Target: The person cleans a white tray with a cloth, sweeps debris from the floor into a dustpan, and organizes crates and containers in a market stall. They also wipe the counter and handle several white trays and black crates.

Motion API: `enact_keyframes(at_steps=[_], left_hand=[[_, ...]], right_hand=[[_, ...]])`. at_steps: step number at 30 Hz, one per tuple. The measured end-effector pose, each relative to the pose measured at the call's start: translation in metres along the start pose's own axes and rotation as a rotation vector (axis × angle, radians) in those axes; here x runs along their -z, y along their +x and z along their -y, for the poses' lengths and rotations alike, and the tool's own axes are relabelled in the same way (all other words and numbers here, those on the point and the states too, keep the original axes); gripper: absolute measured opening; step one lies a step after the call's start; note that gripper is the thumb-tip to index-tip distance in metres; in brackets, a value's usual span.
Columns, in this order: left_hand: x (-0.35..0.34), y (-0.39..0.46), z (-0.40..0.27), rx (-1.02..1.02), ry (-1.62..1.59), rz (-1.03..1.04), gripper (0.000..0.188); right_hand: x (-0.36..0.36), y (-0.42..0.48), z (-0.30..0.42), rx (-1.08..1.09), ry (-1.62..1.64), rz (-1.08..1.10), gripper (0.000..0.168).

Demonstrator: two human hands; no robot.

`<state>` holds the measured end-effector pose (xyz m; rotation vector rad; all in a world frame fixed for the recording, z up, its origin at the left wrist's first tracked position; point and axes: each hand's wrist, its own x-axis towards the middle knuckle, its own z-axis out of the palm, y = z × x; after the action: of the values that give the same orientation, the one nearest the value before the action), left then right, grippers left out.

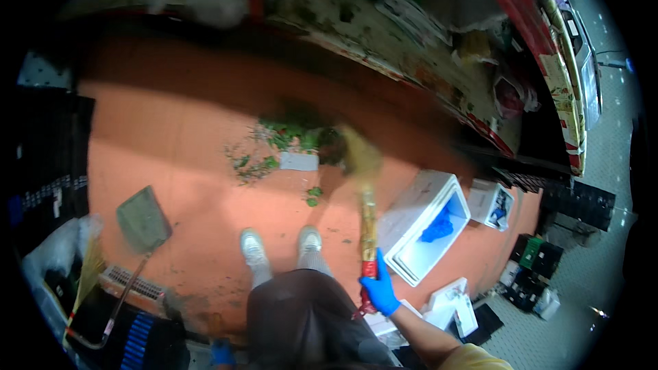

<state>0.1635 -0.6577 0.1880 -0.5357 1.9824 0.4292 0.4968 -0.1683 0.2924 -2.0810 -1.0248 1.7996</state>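
Note:
My right hand [380,289], in a blue glove, is closed around the red-wrapped end of a broom [368,221]. The broom's yellowish head is blurred and touches or nears the right side of a heap of green leaves and stems [288,136] on the orange floor [205,205]. A flat whitish piece [299,161] lies at the heap's near edge, with a small green sprig [313,196] below it. My left hand [222,352], also blue-gloved, shows only in part at the bottom edge, low beside my leg; its fingers are not clear.
A long-handled dustpan [144,218] lies at left, near a second broom [88,272] and dark crates [46,149]. White foam boxes [411,226] stand at right, one holding blue plastic. A cluttered table [370,36] spans the top. More crates [529,267] stand at far right.

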Motion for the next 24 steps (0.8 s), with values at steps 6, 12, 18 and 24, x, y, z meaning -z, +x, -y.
enact_keyframes(at_steps=[6,12,18,24], left_hand=[[0.059,-0.044,0.026,0.232,-0.281,-0.176,0.049],[0.13,-0.087,-0.019,0.124,-0.45,-0.396,0.062],[0.185,-0.13,-0.127,-0.333,-0.61,-0.408,0.079],[0.233,-0.116,-0.253,-0.428,-0.649,-0.491,0.078]], right_hand=[[-0.04,0.112,0.092,0.312,-0.413,-0.008,0.087],[-0.15,0.235,0.109,0.282,-0.872,0.021,0.078],[-0.028,0.108,0.002,0.135,-1.069,0.166,0.084],[-0.017,-0.003,0.065,0.323,-1.165,0.183,0.081]])
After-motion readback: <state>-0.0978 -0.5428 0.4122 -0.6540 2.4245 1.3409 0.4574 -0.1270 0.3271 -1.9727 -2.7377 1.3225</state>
